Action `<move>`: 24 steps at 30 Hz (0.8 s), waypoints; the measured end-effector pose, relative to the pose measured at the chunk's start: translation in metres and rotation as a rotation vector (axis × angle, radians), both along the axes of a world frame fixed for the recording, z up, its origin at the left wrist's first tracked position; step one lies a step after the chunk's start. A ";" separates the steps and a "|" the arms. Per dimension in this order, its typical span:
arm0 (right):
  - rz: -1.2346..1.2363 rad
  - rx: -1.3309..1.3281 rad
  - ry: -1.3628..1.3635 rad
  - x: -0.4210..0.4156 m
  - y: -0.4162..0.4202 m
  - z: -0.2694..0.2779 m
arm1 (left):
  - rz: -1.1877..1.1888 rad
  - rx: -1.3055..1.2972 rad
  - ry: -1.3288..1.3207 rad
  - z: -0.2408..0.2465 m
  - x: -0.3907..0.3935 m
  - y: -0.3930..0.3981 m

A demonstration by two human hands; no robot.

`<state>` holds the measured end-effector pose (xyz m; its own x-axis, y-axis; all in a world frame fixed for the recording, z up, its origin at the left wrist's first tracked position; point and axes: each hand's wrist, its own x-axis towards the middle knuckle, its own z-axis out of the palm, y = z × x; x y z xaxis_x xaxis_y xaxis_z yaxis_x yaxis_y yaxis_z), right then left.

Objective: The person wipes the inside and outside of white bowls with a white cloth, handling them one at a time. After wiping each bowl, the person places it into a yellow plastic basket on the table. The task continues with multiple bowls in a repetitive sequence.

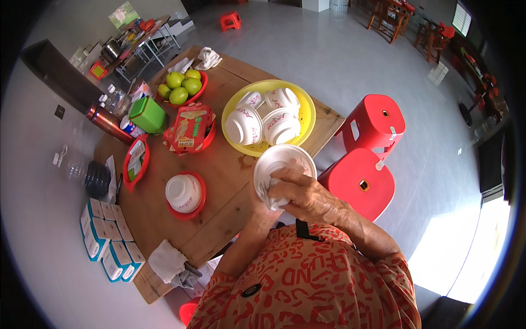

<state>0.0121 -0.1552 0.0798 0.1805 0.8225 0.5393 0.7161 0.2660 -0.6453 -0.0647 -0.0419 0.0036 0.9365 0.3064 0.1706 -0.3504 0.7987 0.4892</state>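
Note:
A white bowl with a pink floral pattern [267, 164] is held before my body, its inside facing up. My left hand [264, 211] grips it from below and is mostly hidden by the bowl. My right hand [306, 191] presses a bunched white cloth [274, 193] against the inside of the bowl. Just beyond, a yellow plastic basin with holes [228, 137] contains several similar bowls [283, 125], tipped or upside down. To the left, white floral bowls [183, 193], apparently stacked, lie upside down in a red plastic dish [202, 205].
On the wooden table [224, 181] stand a red basket of green fruit [178, 88], red food packages [191, 127], a green container [148, 115] and stacked boxes [111, 238]. A folded cloth [167, 261] lies at the near edge. Red plastic stools [359, 185] stand at the right.

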 end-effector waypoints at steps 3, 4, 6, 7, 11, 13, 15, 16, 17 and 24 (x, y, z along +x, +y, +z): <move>-0.227 -0.038 -0.020 -0.010 0.010 -0.001 | 0.125 -0.023 0.069 0.000 -0.004 -0.007; -0.330 -0.056 -0.045 -0.012 0.014 -0.001 | 0.183 -0.039 0.089 0.002 -0.006 -0.011; -0.464 -0.019 -0.090 -0.014 0.016 0.000 | 0.189 0.011 0.054 0.012 -0.006 -0.012; -0.532 0.000 -0.112 -0.015 0.017 0.001 | 0.190 0.035 0.038 0.017 -0.006 -0.013; -0.484 -0.009 -0.105 -0.019 0.017 0.001 | 0.186 -0.020 0.042 0.018 -0.012 -0.014; -0.348 0.006 -0.052 -0.017 0.019 0.001 | 0.170 -0.062 0.040 0.019 -0.014 -0.013; -0.215 -0.003 -0.016 -0.016 0.019 0.000 | 0.192 -0.034 0.074 0.019 -0.017 -0.012; -0.151 -0.018 -0.007 -0.016 0.017 -0.002 | 0.221 0.015 0.109 0.017 -0.018 -0.011; -0.087 -0.034 0.003 -0.015 0.015 -0.003 | 0.250 0.064 0.144 0.016 -0.020 -0.010; 0.076 -0.165 -0.217 0.000 0.000 -0.002 | 0.189 -0.036 0.188 0.027 -0.018 -0.004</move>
